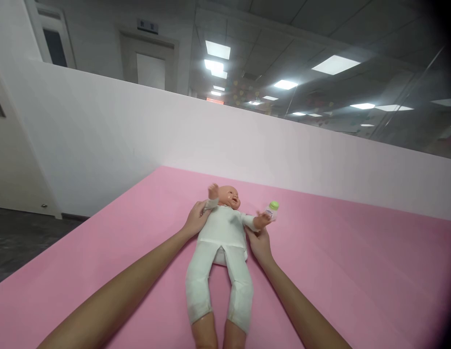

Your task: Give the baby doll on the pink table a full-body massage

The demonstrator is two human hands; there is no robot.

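Observation:
A baby doll (221, 228) in pale clothes lies on its back on the pink mat, its head toward the white wall and its bare lower legs toward me. My left hand (196, 219) grips the doll at its upper arm and side, on the left of the view. On the other side, my right hand (261, 245) holds the doll's side just below its outstretched arm. The fingers of both hands are partly hidden by the doll. Beside the doll's hand on the right is a small clear bottle (272, 211) with a green cap, touched by neither of my hands.
The pink mat (338, 252) covers the raised surface and ends at a left edge above a dark floor (14, 242). A low white wall (225, 140) runs along the back, with glass above its right part. A door (14, 145) stands at the left.

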